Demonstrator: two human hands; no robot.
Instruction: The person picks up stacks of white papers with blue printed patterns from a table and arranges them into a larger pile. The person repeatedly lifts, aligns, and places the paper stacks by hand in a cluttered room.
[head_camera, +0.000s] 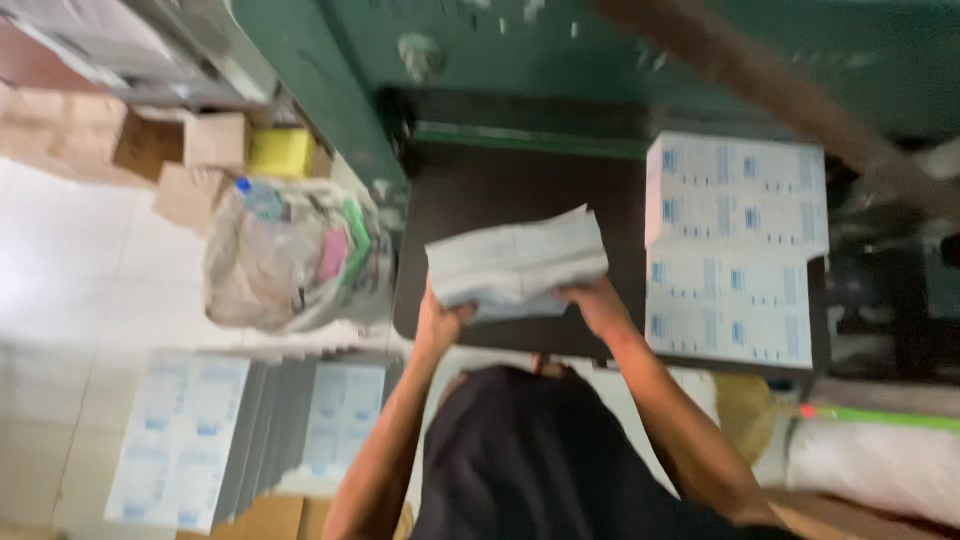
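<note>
Both my hands hold a thick bundle of white printed sheets (515, 262) above a dark table (470, 190). My left hand (440, 318) grips the bundle's lower left corner. My right hand (595, 300) grips its lower right edge. The bundle is slightly tilted, and its left end hangs over the table's front edge. To the right on the same table lies a tall flat stack of white sheets with blue print (735, 248). The picture is blurred by motion.
A green machine body (620, 50) rises behind the table. On the floor at left sit a clear bag of waste (290, 258), cardboard boxes (205, 150) and a yellow box (282, 152). More printed sheet stacks (245, 435) lie at lower left. A white sack (880, 465) lies lower right.
</note>
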